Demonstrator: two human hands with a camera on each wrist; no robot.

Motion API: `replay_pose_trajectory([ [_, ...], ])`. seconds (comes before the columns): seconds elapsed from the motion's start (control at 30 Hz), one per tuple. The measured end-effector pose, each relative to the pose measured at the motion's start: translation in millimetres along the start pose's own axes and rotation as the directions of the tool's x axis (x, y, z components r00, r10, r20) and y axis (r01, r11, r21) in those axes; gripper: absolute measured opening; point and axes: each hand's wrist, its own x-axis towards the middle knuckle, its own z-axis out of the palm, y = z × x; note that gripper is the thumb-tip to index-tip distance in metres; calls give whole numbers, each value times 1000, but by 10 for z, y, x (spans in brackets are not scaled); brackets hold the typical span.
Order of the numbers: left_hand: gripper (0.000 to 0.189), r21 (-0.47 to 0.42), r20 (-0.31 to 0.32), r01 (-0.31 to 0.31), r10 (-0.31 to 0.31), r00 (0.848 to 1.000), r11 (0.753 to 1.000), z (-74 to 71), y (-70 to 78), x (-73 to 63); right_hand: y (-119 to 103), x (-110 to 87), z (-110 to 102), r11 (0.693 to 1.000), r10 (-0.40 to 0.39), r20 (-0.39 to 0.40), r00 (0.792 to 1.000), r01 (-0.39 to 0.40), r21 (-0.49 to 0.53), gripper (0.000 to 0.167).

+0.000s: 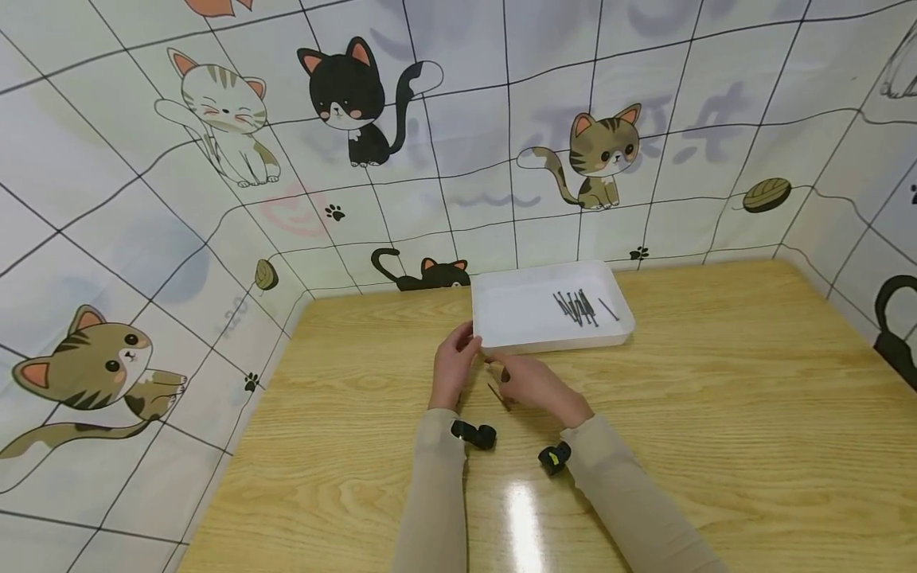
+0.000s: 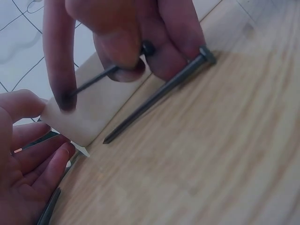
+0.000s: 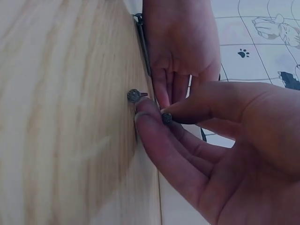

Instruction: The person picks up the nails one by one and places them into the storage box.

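Note:
The white tray [image 1: 512, 310] stands at the back of the table, with several dark nails [image 1: 575, 307] inside on its right. My left hand [image 1: 453, 366] holds the tray's front left corner. Just in front of the tray, my right hand [image 1: 537, 387] pinches a nail [image 2: 96, 79] between thumb and fingers. A second nail [image 2: 154, 98] lies on the table, close by the right fingers. Beside the left hand there is another nail [image 3: 143, 44], partly hidden in the left wrist view.
The wooden table [image 1: 716, 414] meets a cloth backdrop [image 1: 473, 159] with printed cats right behind the tray. Each wrist carries a small black camera, the left one [image 1: 474, 434] and the right one [image 1: 555, 458].

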Motion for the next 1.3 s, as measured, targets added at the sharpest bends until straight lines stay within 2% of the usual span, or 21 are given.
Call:
replay_pose_trajectory([
  [0.2,42,-10,-8,-9,8,1000,1000,-1,3,-9,34,-7,-110,997,11,-22,1000,-9,75,51],
  [0.4,42,-1,-18,5,-5,1000,1000,11,3,-4,105,-88,-313,989,4,-121,993,14,148,46],
  [0.5,42,5,-26,21,-21,999,1000,17,5,0,174,-118,-430,989,6,-199,980,24,148,46],
  [0.63,41,0,-24,12,-12,1000,1000,20,13,7,308,-114,-596,991,5,-303,953,36,131,46],
  [0.8,41,2,-25,6,-6,1000,1000,24,17,11,460,-85,-825,994,13,-364,931,29,110,45],
  [1.07,41,23,-25,6,-5,1000,1000,10,-7,35,664,97,-1074,999,32,-358,933,-30,12,43],
  [1.3,40,11,-31,17,-16,999,1000,12,0,25,856,285,-1107,993,94,-255,962,-108,-41,42],
])
